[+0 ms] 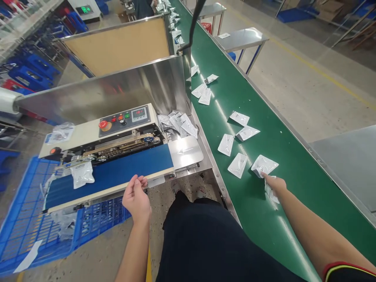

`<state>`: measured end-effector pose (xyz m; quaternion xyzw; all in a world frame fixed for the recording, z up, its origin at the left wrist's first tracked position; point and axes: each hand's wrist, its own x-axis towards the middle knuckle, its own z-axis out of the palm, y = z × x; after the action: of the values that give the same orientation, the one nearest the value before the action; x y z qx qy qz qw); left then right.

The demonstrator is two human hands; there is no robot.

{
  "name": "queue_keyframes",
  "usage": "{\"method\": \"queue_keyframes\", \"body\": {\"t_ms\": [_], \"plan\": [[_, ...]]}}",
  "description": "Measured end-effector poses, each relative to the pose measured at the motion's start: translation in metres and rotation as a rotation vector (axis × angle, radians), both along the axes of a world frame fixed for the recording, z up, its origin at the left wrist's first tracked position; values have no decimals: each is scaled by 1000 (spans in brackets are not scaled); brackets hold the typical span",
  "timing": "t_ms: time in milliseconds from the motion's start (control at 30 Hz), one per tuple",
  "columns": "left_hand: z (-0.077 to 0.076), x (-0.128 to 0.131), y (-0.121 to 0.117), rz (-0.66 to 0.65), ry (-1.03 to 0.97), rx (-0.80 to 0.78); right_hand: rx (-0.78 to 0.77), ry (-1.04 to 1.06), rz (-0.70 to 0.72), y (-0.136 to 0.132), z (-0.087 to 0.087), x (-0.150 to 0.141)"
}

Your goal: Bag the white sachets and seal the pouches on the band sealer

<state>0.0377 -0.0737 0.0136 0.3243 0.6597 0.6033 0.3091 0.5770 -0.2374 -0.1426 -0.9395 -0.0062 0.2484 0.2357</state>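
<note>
On the green conveyor belt (pixel 290 219), my right hand (pixel 275 185) pinches the near corner of a silvery-white sealed pouch (pixel 266 163). Another crumpled pouch (pixel 272 194) lies partly hidden under that hand. My left hand (pixel 137 200) is above the front edge of the sealing machine's blue belt (pixel 123 166), fingers curled in towards the thumb, with nothing visible in them. One puffed-up pouch (pixel 82 174) is at the left part of the blue belt, close to the sealing rollers. Several pouches (pixel 183 123) are heaped at the machine's right end, behind its metal plate (pixel 185 150).
More pouches (pixel 237 165) are scattered along the green belt. The sealing machine's control panel (pixel 125 119) has a red knob and a lit display. Beneath the machine's left end is a blue plastic crate (pixel 26 219). A steel guard (pixel 141 78) rises behind it, and metal tables (pixel 243 38) line the right side.
</note>
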Motion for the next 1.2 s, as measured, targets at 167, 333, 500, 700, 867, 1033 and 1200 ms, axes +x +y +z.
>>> {"method": "queue_keyframes", "body": {"t_ms": [167, 333, 500, 700, 867, 1033, 1200], "plan": [[-7, 8, -17, -138, 101, -56, 218, 104, -144, 39, 58, -29], [-5, 50, -12, -627, 365, 173, 498, 473, 18, 76, 147, -88], [4, 95, 21, -968, 432, 513, 645, 813, 368, 123, 203, -206], [-1, 77, 51, -849, 298, 333, 692, 896, 541, 175, 214, -288], [-2, 49, 70, -683, 43, 96, 779, 347, 784, 208, 204, -295], [-4, 30, 98, -786, -126, -27, 726, 317, 991, 235, 189, -309], [-33, 33, 125, -669, -274, -235, 586, 509, 699, 252, 168, -317]]}}
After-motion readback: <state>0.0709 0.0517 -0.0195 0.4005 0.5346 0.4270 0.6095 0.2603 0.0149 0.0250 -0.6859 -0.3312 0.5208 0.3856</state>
